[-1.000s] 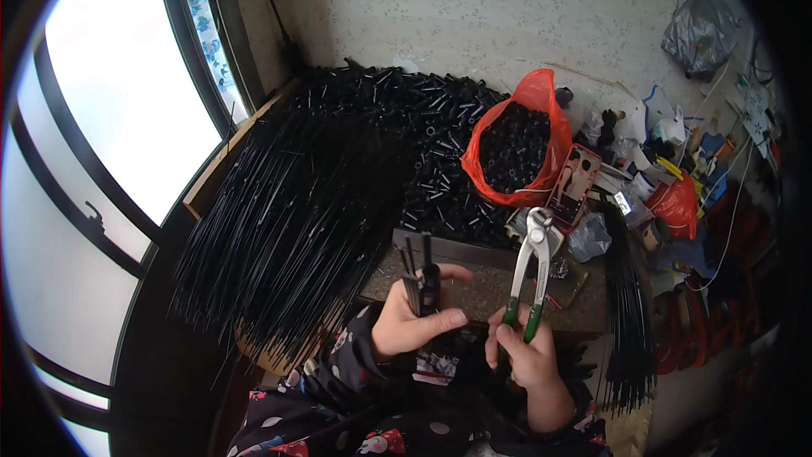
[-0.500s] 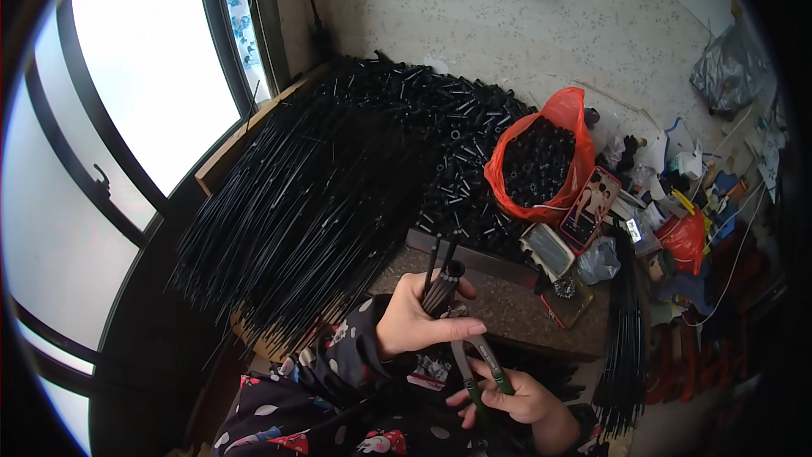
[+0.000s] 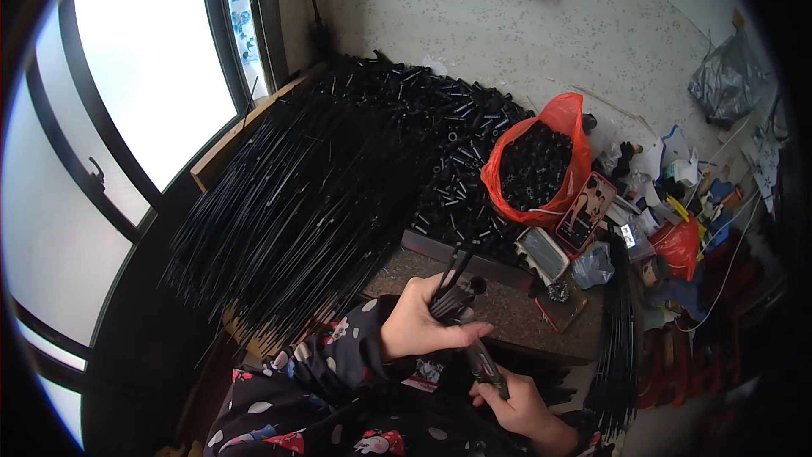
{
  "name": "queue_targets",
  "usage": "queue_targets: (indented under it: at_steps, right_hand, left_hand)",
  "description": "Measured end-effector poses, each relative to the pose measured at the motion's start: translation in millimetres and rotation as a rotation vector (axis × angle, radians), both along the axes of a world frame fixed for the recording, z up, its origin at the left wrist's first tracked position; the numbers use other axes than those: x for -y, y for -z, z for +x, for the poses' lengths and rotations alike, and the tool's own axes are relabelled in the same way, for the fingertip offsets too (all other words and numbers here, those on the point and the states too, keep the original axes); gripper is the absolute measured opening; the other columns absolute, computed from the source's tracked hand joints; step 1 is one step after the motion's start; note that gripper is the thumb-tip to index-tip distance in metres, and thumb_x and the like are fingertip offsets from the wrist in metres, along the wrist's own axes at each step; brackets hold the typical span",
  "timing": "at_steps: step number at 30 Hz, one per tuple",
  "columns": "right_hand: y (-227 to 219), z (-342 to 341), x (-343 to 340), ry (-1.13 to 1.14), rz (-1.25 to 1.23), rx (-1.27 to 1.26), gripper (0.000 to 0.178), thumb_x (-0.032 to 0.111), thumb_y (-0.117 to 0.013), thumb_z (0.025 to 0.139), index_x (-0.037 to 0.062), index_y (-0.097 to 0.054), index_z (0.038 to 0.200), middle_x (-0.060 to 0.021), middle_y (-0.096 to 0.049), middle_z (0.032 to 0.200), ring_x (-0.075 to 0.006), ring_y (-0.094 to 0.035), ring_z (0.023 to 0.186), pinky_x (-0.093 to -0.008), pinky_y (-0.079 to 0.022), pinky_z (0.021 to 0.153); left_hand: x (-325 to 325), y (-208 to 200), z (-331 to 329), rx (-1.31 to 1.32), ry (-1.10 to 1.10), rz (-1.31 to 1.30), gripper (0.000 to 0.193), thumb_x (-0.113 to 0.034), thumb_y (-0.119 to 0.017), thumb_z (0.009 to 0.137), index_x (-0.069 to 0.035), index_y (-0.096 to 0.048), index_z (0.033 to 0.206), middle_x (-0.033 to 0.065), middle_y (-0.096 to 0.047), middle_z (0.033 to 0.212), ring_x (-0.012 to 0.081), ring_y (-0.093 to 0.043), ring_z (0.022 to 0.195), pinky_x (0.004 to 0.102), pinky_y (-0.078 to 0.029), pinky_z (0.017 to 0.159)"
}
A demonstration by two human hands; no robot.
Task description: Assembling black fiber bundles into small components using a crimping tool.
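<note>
My left hand (image 3: pixel 419 322) is closed around a small cluster of black tubes (image 3: pixel 454 298) with thin black rods standing up among them. A pair of pliers (image 3: pixel 486 366) with green-tipped grips points up at the underside of that cluster. My right hand (image 3: pixel 518 408) is wrapped round the plier handles, which lie close together. The jaws are hidden by my left thumb, so what they grip cannot be seen. To the left of my hands lies a wide spread of long thin black rods (image 3: pixel 279 203).
Short black tubes (image 3: pixel 457 169) are heaped along the wall. A red plastic bag (image 3: pixel 577 148) holds more small black parts. Beside it lie a phone (image 3: pixel 585 216) with its screen lit and a shallow box (image 3: pixel 543 254). A bundle of black rods (image 3: pixel 617 355) hangs at the right edge.
The plier handles have come together, where they were spread apart before. The cluster in my left hand has shifted slightly right and down in the view.
</note>
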State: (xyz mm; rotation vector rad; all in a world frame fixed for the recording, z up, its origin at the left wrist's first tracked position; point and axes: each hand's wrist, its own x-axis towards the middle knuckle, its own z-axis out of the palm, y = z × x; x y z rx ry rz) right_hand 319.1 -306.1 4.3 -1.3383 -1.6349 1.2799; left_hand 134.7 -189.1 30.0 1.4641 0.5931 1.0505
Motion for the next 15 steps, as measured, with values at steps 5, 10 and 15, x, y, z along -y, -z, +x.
queue_targets:
  at_steps: [5,10,15]
  right_hand:
    - [3.7,-16.2,-4.7,0.111,0.358,0.125,0.03,0.006,-0.051,0.087,-0.0037,-0.048,0.115,-0.0054,-0.06,0.071,-0.011,-0.059,0.058,-0.0246,-0.049,0.057]
    - [10.7,-30.5,3.5,0.119,0.106,0.05,0.035,0.006,-0.051,0.086,-0.0036,-0.046,0.119,-0.005,-0.059,0.068,-0.0087,-0.056,0.055,-0.0227,-0.047,0.054]
    - [0.8,-7.2,-10.0,0.067,0.139,0.064,0.025,0.007,-0.053,0.085,-0.0034,-0.054,0.108,-0.004,-0.058,0.067,-0.0085,-0.056,0.055,-0.0216,-0.046,0.053]
  left_hand:
    - [6.7,-11.4,-3.6,0.075,-0.067,-0.037,0.03,-0.013,-0.078,0.061,-0.003,-0.057,0.08,-0.0017,-0.054,0.074,0.0046,-0.047,0.068,0.0184,-0.037,0.06]
    - [9.6,-0.3,-4.7,0.057,-0.158,0.012,0.031,-0.015,-0.075,0.062,-0.003,-0.056,0.083,-0.0019,-0.054,0.072,0.0048,-0.047,0.065,0.0191,-0.037,0.058]
    - [6.6,-1.0,-2.0,0.173,-0.038,0.021,0.021,-0.008,-0.072,0.072,-0.002,-0.056,0.085,-0.0063,-0.048,0.06,0.0007,-0.042,0.055,0.0178,-0.031,0.049]
